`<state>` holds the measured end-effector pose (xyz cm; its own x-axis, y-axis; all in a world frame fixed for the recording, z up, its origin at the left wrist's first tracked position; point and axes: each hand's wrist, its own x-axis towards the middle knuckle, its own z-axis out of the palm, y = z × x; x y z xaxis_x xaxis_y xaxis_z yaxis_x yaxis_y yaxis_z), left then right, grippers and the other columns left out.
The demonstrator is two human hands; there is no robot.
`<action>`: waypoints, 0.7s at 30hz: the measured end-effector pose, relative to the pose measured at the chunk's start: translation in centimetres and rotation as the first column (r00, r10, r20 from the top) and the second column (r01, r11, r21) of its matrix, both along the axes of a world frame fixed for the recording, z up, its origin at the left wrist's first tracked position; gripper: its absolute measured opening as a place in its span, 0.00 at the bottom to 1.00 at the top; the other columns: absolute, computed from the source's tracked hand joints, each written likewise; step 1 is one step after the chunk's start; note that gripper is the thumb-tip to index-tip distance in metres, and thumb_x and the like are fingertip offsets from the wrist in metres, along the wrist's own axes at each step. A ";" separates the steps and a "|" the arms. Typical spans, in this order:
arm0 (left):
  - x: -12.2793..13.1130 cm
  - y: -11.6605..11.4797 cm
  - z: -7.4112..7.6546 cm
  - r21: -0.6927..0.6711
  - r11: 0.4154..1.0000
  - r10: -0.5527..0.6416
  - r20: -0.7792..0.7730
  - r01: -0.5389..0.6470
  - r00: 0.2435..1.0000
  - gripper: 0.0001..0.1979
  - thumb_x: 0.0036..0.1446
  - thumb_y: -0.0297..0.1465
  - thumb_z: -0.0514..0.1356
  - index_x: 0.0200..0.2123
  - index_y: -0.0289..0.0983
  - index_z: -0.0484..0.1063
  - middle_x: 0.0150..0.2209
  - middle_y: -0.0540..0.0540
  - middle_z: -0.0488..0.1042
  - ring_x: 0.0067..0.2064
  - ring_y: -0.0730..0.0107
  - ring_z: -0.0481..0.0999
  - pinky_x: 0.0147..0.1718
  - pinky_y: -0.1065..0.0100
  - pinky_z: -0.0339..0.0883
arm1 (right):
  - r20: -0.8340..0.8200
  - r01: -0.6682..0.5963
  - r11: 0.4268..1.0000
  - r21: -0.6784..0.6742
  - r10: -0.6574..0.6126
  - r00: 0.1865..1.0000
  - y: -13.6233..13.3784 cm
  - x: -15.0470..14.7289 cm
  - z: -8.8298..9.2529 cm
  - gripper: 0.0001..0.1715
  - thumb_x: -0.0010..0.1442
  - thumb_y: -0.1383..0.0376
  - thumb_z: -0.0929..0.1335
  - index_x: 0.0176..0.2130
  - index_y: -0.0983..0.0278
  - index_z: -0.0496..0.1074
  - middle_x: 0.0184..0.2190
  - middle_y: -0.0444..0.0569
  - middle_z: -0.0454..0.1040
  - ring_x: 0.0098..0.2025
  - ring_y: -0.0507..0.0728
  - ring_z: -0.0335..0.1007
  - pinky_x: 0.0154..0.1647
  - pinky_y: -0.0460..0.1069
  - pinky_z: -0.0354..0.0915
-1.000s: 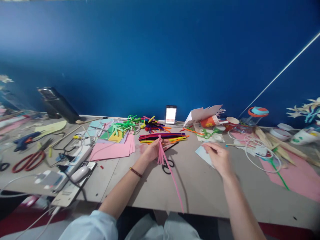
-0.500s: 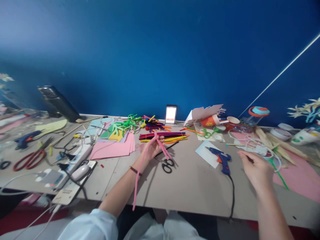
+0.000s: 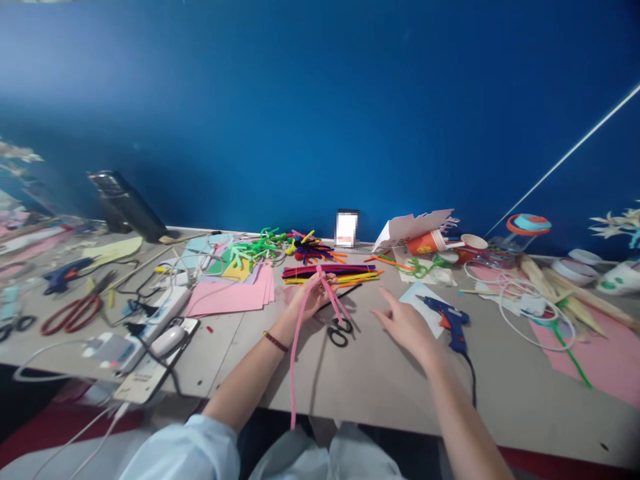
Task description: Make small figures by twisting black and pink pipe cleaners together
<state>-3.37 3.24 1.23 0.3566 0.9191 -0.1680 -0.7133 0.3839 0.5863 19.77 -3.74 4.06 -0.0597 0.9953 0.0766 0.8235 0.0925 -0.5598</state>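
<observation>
My left hand (image 3: pixel 311 298) is closed on several pink pipe cleaners (image 3: pixel 295 360); one long strand hangs past the table's front edge, and shorter ends stick out to the right. Below those ends lie black-handled scissors (image 3: pixel 339 333), partly covered. My right hand (image 3: pixel 404 321) is empty, thumb and index finger apart, above the table between the scissors and a blue glue gun (image 3: pixel 453 321). Under the glue gun is a light blue sheet of paper (image 3: pixel 416 295), partly hidden by that hand. Behind my left hand lies a bundle of purple and yellow pipe cleaners (image 3: pixel 345 272).
Pink paper (image 3: pixel 227 298) and green pipe cleaners (image 3: pixel 253 250) lie to the left. Further left are a power strip (image 3: pixel 157 327), a phone (image 3: pixel 140 387) and red-handled scissors (image 3: pixel 75 313). At right are a white cable (image 3: pixel 510 283), paper cups (image 3: pixel 427 242) and pink sheets (image 3: pixel 600 360).
My right hand has moved left across the glue gun toward my left hand, and its thumb and index finger have spread apart. My left hand keeps its hold; the view has shifted slightly.
</observation>
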 end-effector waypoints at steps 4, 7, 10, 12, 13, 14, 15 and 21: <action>0.1 -0.2 0.2 0.024 1.000 0.016 -0.043 -0.015 0.999 0.04 0.54 0.29 0.61 0.32 0.33 0.72 0.37 0.44 0.76 0.36 0.69 0.78 0.41 0.69 0.73 | -0.188 -0.107 0.981 0.160 0.137 0.973 0.9 -3.8 -0.2 0.27 0.54 0.60 0.67 0.54 0.57 0.68 0.42 0.52 0.75 0.32 0.57 0.71 0.36 0.51 0.65; 0.2 -0.3 0.4 0.025 1.000 0.019 -0.046 -0.018 0.999 0.04 0.53 0.29 0.62 0.32 0.33 0.72 0.37 0.44 0.76 0.36 0.70 0.78 0.41 0.69 0.73 | -0.384 -0.222 0.975 0.002 0.206 0.900 1.3 -5.4 -1.3 0.37 0.54 0.63 0.67 0.61 0.57 0.58 0.32 0.47 0.76 0.22 0.52 0.66 0.27 0.48 0.64; 0.3 -0.4 0.5 0.034 0.999 0.012 -0.050 -0.010 0.999 0.04 0.53 0.29 0.62 0.33 0.33 0.72 0.36 0.44 0.76 0.35 0.69 0.78 0.39 0.69 0.73 | -0.513 -0.285 0.954 -0.092 0.200 0.835 1.4 -6.0 -2.3 0.35 0.53 0.64 0.67 0.60 0.58 0.59 0.29 0.44 0.75 0.19 0.50 0.63 0.21 0.45 0.61; 0.4 -0.4 0.5 0.042 0.999 0.021 -0.056 -0.019 0.998 0.05 0.52 0.28 0.62 0.33 0.33 0.72 0.36 0.44 0.76 0.34 0.70 0.78 0.38 0.69 0.73 | -0.540 -0.281 0.956 -0.089 0.191 0.820 1.5 -6.0 -2.6 0.27 0.53 0.64 0.66 0.54 0.61 0.67 0.27 0.44 0.74 0.20 0.50 0.63 0.22 0.45 0.60; 0.4 -0.4 0.5 0.040 0.999 0.033 -0.056 -0.031 0.998 0.05 0.52 0.28 0.62 0.34 0.33 0.72 0.36 0.44 0.76 0.34 0.70 0.77 0.38 0.69 0.73 | -0.540 -0.267 0.960 -0.079 0.184 0.821 1.6 -5.9 -2.7 0.24 0.53 0.63 0.66 0.50 0.63 0.70 0.24 0.43 0.73 0.21 0.50 0.63 0.22 0.45 0.60; 0.4 -0.5 0.5 0.032 0.998 0.047 -0.055 -0.046 0.997 0.05 0.52 0.28 0.62 0.33 0.33 0.72 0.35 0.45 0.76 0.34 0.71 0.77 0.39 0.69 0.73 | -0.537 -0.249 0.966 -0.067 0.176 0.825 1.7 -5.7 -2.8 0.21 0.53 0.62 0.67 0.47 0.64 0.72 0.22 0.42 0.71 0.21 0.50 0.62 0.22 0.45 0.60; 0.5 -0.5 0.5 0.021 0.998 0.063 -0.053 -0.062 0.997 0.04 0.52 0.27 0.62 0.33 0.34 0.72 0.35 0.45 0.76 0.35 0.71 0.77 0.39 0.69 0.73 | -0.533 -0.227 0.972 -0.055 0.163 0.830 1.7 -5.6 -2.8 0.20 0.53 0.61 0.67 0.45 0.65 0.73 0.20 0.42 0.69 0.21 0.50 0.61 0.22 0.44 0.59; 0.4 -0.2 0.0 0.014 0.998 0.062 -0.020 -0.062 0.998 0.04 0.51 0.25 0.62 0.33 0.34 0.71 0.34 0.46 0.75 0.34 0.72 0.77 0.38 0.71 0.73 | -0.595 -0.205 0.976 -0.078 0.120 0.794 2.0 -5.5 -3.7 0.20 0.50 0.57 0.69 0.40 0.65 0.76 0.17 0.39 0.63 0.20 0.49 0.56 0.21 0.45 0.54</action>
